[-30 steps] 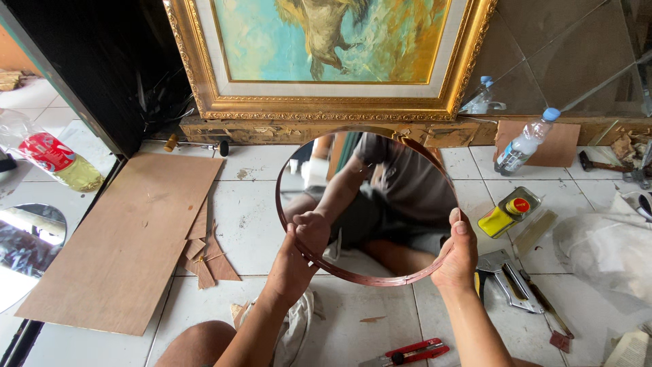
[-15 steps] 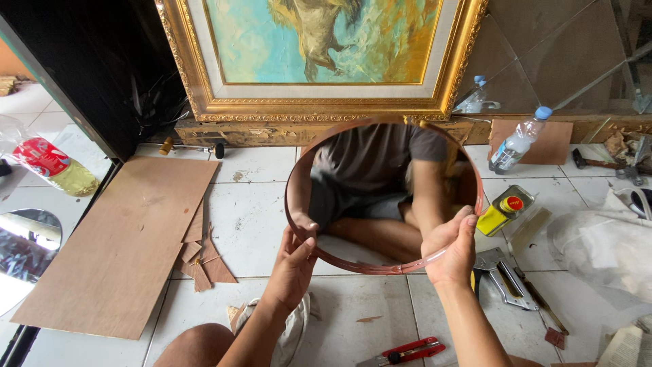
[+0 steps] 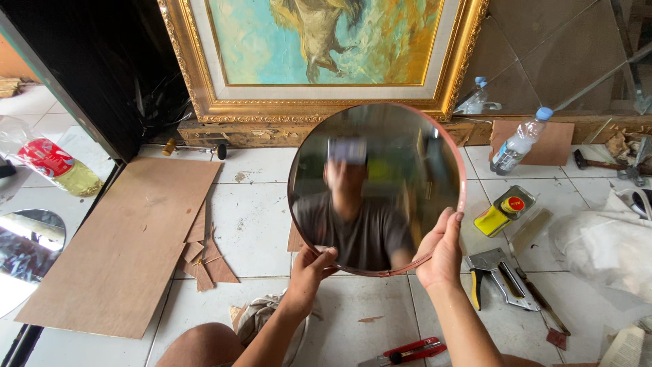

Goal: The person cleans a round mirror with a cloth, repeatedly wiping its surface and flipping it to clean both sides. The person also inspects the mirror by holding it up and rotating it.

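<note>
Round mirror [image 3: 377, 187]: held tilted up over the white tiled floor [image 3: 258, 217], in front of the gilt-framed painting [image 3: 326, 54].
Left hand [image 3: 309, 268]: fingers closed on its lower rim.
Right hand [image 3: 441, 251]: clasping lower right rim.
Staple gun [image 3: 496, 268]: just right of it.

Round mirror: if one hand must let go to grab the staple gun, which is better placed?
Right, probably. The right hand grips the round mirror just beside the staple gun; the left hand sits on the far side.

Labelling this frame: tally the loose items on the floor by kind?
Plastic bottles: 3
Round mirrors: 2
Staple gun: 1
Red-handled pliers: 1
Yellow tin: 1
Hammer: 1
Total: 9
</note>
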